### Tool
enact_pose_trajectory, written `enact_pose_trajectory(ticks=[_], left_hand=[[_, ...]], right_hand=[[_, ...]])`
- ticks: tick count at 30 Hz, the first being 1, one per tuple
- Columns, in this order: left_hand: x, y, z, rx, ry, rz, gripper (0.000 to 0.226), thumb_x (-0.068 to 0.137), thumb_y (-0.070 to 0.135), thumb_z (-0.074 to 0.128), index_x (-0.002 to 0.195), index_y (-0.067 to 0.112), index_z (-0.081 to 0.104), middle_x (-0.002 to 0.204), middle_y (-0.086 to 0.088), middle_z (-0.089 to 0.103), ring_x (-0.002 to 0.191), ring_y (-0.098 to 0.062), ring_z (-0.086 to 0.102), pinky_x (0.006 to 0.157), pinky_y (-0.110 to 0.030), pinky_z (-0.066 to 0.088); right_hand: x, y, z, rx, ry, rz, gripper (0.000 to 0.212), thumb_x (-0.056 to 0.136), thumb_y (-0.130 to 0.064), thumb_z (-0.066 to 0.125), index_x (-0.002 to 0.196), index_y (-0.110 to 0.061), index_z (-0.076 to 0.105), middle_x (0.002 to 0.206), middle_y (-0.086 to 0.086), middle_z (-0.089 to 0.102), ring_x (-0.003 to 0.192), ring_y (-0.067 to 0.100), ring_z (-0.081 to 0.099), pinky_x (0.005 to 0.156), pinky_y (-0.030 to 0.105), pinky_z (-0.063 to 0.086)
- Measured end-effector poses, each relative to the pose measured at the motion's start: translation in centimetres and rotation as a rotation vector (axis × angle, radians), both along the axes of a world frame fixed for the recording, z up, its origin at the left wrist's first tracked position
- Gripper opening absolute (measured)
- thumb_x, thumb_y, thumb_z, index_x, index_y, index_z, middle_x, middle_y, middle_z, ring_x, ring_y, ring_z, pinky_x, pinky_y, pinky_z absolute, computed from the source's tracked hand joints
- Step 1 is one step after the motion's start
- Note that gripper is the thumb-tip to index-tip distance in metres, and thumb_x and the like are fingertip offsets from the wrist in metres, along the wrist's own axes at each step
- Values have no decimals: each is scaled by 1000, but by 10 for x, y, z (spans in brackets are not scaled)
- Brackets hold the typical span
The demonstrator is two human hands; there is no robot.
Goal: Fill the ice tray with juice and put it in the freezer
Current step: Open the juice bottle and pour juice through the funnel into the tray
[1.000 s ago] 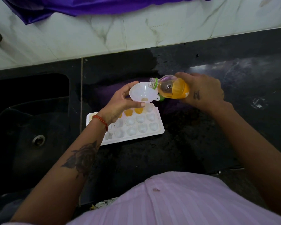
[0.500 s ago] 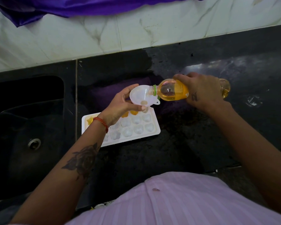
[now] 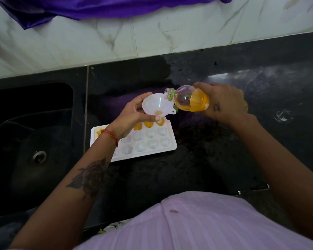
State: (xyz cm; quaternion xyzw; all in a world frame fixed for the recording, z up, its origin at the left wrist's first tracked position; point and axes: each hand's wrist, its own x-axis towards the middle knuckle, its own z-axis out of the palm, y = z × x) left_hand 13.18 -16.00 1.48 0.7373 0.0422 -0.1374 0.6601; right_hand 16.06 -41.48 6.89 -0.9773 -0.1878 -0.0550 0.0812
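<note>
A white ice tray lies on the black counter, its far-row cells holding orange juice and the nearer cells pale. My left hand holds a white funnel just above the tray's far right cells; a little juice sits at the funnel's neck. My right hand grips a small clear juice bottle with a green neck ring, lying nearly level, its open mouth over the funnel's rim. Juice rests in the bottle's rear half. My left wrist hides part of the tray.
A dark sink with a round drain lies left of the tray. White marble wall tiles run behind the counter, with purple cloth hanging at the top. The counter right of the bottle looks wet and shiny.
The bottle has tipped back from pouring, so the juice has run to its rear half. The funnel stays over the tray's far right cells.
</note>
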Motion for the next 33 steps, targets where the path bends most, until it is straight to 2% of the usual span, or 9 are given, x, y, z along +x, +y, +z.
enact_pose_trajectory(ticks=[3, 8, 14, 18, 21, 24, 29, 33], left_hand=[[-3, -2, 4, -9, -10, 23, 87, 57, 12, 80, 136, 24, 45, 131, -5, 55, 120, -23, 53, 98, -42, 50], [-14, -3, 10, -29, -32, 98, 89, 56, 12, 79, 137, 22, 45, 129, -3, 56, 118, -22, 55, 95, -40, 52], [-39, 12, 21, -18, -77, 208, 91, 52, 12, 84, 135, 24, 48, 127, 0, 57, 116, -21, 58, 91, -34, 54], [-63, 39, 31, 8, -105, 293, 85, 59, 4, 84, 133, 26, 48, 129, -2, 57, 116, -23, 58, 88, -30, 55], [-82, 65, 36, -5, -109, 352, 96, 44, 18, 86, 133, 24, 49, 125, 0, 61, 113, -18, 62, 88, -29, 55], [-100, 88, 35, 6, -105, 419, 101, 40, 22, 85, 134, 21, 48, 127, -1, 60, 115, -19, 59, 91, -29, 54], [-119, 109, 22, 3, -64, 463, 95, 46, 13, 88, 132, 24, 48, 123, 3, 60, 116, -18, 58, 94, -31, 51], [-123, 112, 9, 4, -52, 467, 81, 63, -3, 80, 133, 20, 47, 118, 6, 59, 115, -17, 57, 91, -28, 52]], right_hand=[[-1, 2, 2, 57, 36, 19, 59, 76, -41, 70, 130, -29, 50, 103, 13, 67, 97, 36, 62, 76, 39, 47], [1, 6, 7, 92, 84, 43, 71, 66, -28, 77, 130, -32, 48, 104, 9, 67, 100, 35, 60, 78, 39, 47], [0, 27, 20, 105, 99, 144, 84, 61, -36, 82, 135, -32, 42, 114, 8, 65, 106, 35, 58, 84, 43, 49], [-9, 50, 28, 122, 65, 204, 83, 62, -36, 83, 134, -34, 41, 117, 6, 64, 107, 33, 58, 85, 41, 47], [-17, 70, 30, 111, 48, 243, 83, 64, -34, 83, 136, -34, 41, 118, 5, 63, 109, 32, 58, 82, 37, 44], [-26, 90, 28, 118, 46, 272, 82, 64, -32, 82, 135, -35, 41, 115, 4, 64, 106, 32, 59, 80, 37, 44], [-40, 120, 17, 108, 67, 282, 81, 64, -32, 82, 134, -35, 42, 112, 3, 65, 102, 31, 60, 74, 33, 41], [-49, 134, 10, 57, 61, 271, 76, 67, -33, 78, 134, -37, 41, 107, 2, 64, 98, 30, 60, 75, 36, 46]])
